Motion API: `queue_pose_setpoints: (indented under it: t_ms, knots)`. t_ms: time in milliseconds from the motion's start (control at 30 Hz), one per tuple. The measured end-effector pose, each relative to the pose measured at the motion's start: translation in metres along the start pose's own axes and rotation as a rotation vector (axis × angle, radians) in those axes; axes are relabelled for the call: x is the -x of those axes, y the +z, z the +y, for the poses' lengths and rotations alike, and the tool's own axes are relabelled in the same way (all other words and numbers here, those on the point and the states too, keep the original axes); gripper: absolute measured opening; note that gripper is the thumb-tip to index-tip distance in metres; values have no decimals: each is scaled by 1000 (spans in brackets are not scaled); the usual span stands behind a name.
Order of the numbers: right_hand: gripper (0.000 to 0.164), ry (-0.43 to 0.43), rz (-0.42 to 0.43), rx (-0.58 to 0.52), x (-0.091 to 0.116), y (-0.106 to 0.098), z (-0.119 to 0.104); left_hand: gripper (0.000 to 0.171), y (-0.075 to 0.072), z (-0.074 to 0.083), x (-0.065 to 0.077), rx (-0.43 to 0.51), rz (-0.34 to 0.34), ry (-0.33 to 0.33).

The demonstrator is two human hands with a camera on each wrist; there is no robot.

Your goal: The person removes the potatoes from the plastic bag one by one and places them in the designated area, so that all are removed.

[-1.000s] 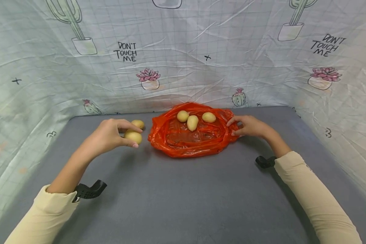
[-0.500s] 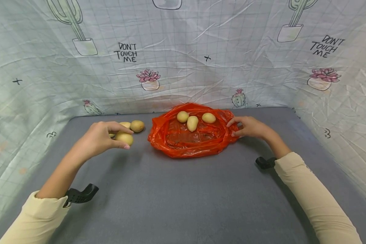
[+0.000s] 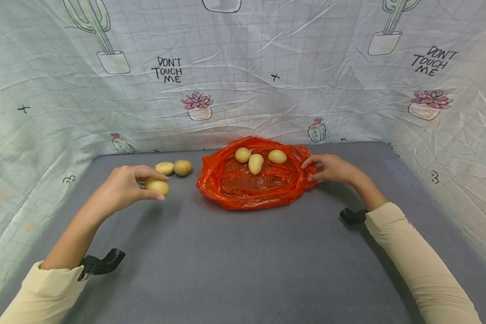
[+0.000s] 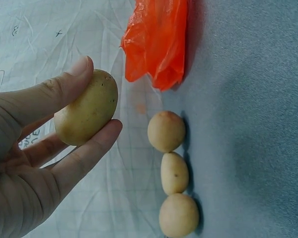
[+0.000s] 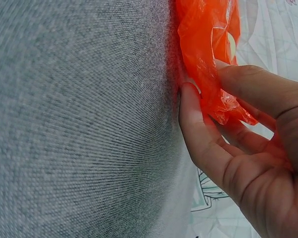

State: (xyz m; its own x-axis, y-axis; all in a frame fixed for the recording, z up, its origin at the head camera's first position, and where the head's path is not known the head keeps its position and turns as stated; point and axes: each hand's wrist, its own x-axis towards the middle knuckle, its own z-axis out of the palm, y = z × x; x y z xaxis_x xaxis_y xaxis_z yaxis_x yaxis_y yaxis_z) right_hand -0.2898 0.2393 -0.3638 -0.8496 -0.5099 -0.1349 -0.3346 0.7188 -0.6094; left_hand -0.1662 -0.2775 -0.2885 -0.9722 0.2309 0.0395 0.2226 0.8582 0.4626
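Note:
My left hand pinches a yellow potato between thumb and fingers, raised above the table left of the bag. In the left wrist view three more potatoes stand in a row on the table: one near the bag, a narrow one in the middle and a round one. The head view hides the last behind my hand. A red plastic bag lies spread open at the back, with three potatoes inside. At its right edge, my right hand pinches the plastic between thumb and fingers.
A grey cloth-covered table lies under everything. Behind and at both sides hangs a pale curtain printed with cacti. Black camera mounts sit at the left wrist and the right wrist.
My left hand has moved left and slightly nearer with its potato, away from the bag, uncovering a narrow potato beside the one at the back. The right hand and bag stay put.

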Motion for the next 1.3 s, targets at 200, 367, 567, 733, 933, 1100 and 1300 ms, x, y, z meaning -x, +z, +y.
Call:
queue_pose_setpoints:
  t_ms: [200,367,567,733,933,1100,1300]
  knots:
    - [33,9,-2,-1,-1,1,2,44,1,-5,1,-8,14,17]
    - [33,17,-1,-7,-3,1,5,46,2,-8,1,9,14,11]
    - [35,21,-5,-10,-4,1,5,46,4,-14,0,11,17,1]
    - [34,16,1,8,-3,1,4,46,5,-18,0,12,18,-2]
    - [34,12,7,22,-2,0,1,47,6,-24,-2,33,13,-26]
    - [34,13,4,19,-2,0,1,49,6,-30,-3,57,-8,-63]
    - [34,14,0,14,-2,0,2,51,9,-35,-5,70,-14,-90]
